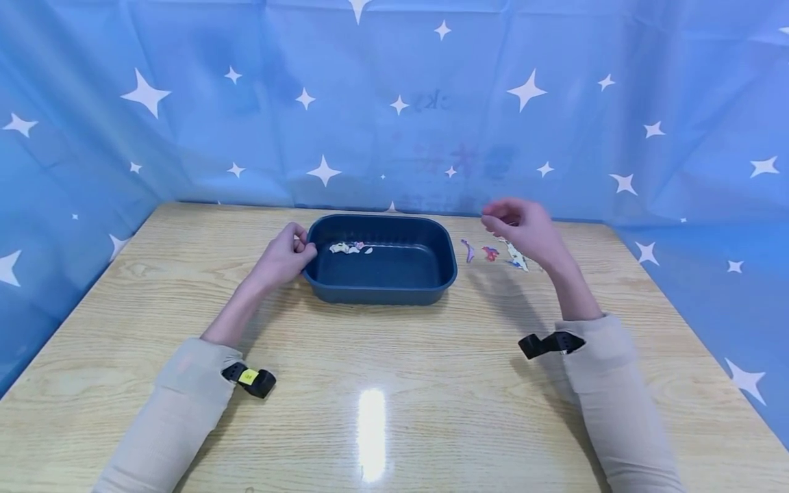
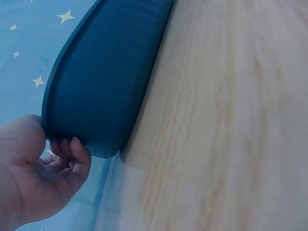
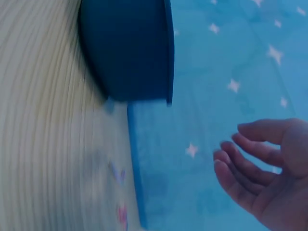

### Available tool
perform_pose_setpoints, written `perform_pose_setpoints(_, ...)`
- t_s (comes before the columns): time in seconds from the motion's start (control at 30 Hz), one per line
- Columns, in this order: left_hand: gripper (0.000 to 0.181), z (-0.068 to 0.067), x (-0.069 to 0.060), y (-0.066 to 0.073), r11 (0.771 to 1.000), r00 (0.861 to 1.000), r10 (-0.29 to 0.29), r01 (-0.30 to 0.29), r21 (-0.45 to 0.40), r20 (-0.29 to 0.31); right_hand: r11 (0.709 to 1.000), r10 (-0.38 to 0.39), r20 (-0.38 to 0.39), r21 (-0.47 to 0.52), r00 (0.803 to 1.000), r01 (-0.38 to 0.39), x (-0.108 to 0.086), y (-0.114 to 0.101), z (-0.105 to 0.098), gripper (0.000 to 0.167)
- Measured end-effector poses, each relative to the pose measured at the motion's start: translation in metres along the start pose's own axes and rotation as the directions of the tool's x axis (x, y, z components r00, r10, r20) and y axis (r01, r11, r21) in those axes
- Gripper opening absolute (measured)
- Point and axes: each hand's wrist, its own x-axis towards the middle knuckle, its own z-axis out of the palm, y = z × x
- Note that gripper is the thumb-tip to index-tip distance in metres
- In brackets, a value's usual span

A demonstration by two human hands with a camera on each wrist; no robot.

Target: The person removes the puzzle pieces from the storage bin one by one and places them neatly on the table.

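A dark blue rectangular tub stands on the wooden table, with several small pale and pink scraps inside at its left. My left hand grips the tub's left rim between thumb and curled fingers; the left wrist view shows the same hand at the tub's end. Above the table, right of the tub, my right hand is raised, fingers loosely bent and holding nothing, as the right wrist view also shows. Beneath and beside it lie a purple scrap, a red scrap and a pale scrap.
A blue curtain with white stars hangs behind the table and along both its sides. Black wrist cameras are strapped at the left sleeve and the right sleeve. Light reflects off the table's front middle.
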Motion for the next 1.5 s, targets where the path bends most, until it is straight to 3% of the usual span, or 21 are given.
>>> perform_pose_setpoints(0.3,0.016,0.0,0.0,0.001,1.0,1.0,-0.005,0.005,-0.012,0.0,0.996,-0.078,0.093,0.049,0.993,0.074,0.02,-0.027,0.04,0.03)
perform_pose_setpoints(0.67,0.016,0.001,0.001,0.0,1.0,1.0,0.003,-0.003,-0.022,-0.003,0.996,-0.092,0.218,0.039,0.972,0.085,0.042,-0.047,0.1,0.026)
perform_pose_setpoints(0.97,0.015,0.0,0.0,0.0,1.0,1.0,-0.004,0.004,-0.009,-0.008,0.992,-0.101,0.289,-0.043,0.952,0.119,0.062,-0.065,0.144,0.024)
perform_pose_setpoints(1.07,0.015,0.001,0.001,0.001,1.0,1.0,0.001,-0.001,-0.013,-0.006,0.989,-0.099,0.311,-0.071,0.945,0.127,0.065,-0.069,0.153,0.024)
perform_pose_setpoints(1.3,0.015,0.001,0.001,0.002,1.0,1.0,-0.002,0.002,-0.013,-0.004,0.973,-0.004,0.383,-0.211,0.924,0.091,0.065,-0.063,0.157,0.024)
perform_pose_setpoints(1.5,0.015,-0.001,0.0,0.0,1.0,1.0,-0.008,0.008,-0.012,-0.008,0.952,-0.021,0.442,-0.266,0.897,0.154,0.068,-0.061,0.164,0.028)
